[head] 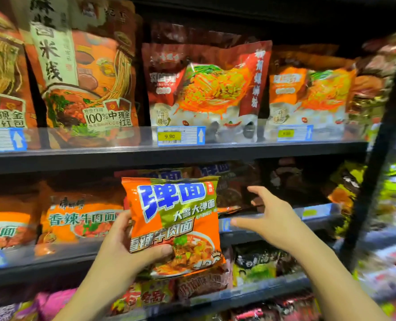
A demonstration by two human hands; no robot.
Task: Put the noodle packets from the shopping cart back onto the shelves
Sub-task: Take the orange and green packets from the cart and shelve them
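Left hand (122, 242) grips noodle packet (173, 218) edge

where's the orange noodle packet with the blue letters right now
In the head view, the orange noodle packet is low and centre, gripped by the left hand in front of the middle shelf, with the open right hand just to its right.

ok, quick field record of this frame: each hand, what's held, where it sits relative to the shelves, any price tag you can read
left hand: grips orange noodle packet at its lower left edge, thumb across the front
right hand: open, holds nothing, fingers spread beside the packet
packet position: upright, in front of the middle shelf
matching stock: blue-lettered packets on that shelf, behind it
price tag: 9.90, upper shelf rail
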